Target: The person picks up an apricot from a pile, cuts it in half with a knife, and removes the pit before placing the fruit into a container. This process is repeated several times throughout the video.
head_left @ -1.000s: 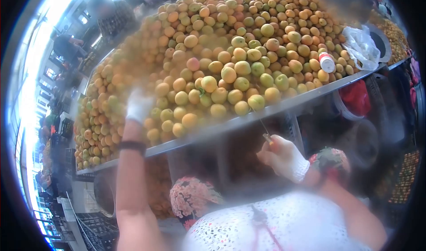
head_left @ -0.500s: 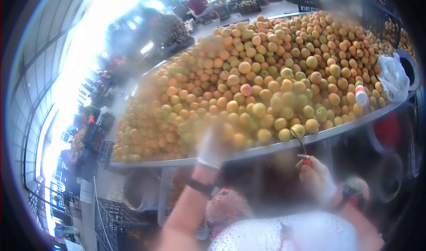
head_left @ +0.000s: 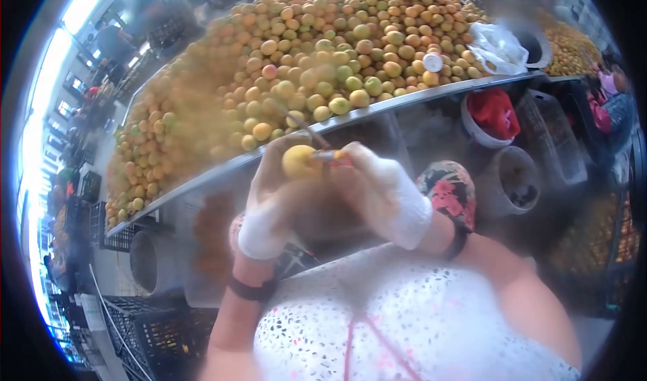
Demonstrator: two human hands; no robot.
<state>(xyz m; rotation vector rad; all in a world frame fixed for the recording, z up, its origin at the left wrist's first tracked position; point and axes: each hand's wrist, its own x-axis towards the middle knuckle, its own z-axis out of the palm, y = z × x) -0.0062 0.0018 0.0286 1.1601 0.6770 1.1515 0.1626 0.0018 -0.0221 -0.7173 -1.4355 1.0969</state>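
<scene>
My left hand point(head_left: 269, 192), in a white glove, holds a yellow-orange fruit point(head_left: 300, 162) in front of my chest. My right hand point(head_left: 384, 195), also gloved, is closed around a small tool point(head_left: 329, 155) with a red and orange handle and a thin curved blade. The handle end is right beside the fruit; blur hides whether the blade touches it. Beyond both hands, a large pile of orange and yellow-green fruit point(head_left: 323, 64) lies on a metal-edged table point(head_left: 377, 108).
A clear plastic bag point(head_left: 497, 49) and a white-capped bottle point(head_left: 433, 62) lie at the pile's right. Below the table stand a bucket with red cloth point(head_left: 493, 114), a white bucket point(head_left: 513, 179) and black crates point(head_left: 168, 330). A person point(head_left: 610, 104) is at far right.
My left hand has come back from the pile with a fruit. My right hand has brought the tool beside it. The view has tilted down and shifted right.
</scene>
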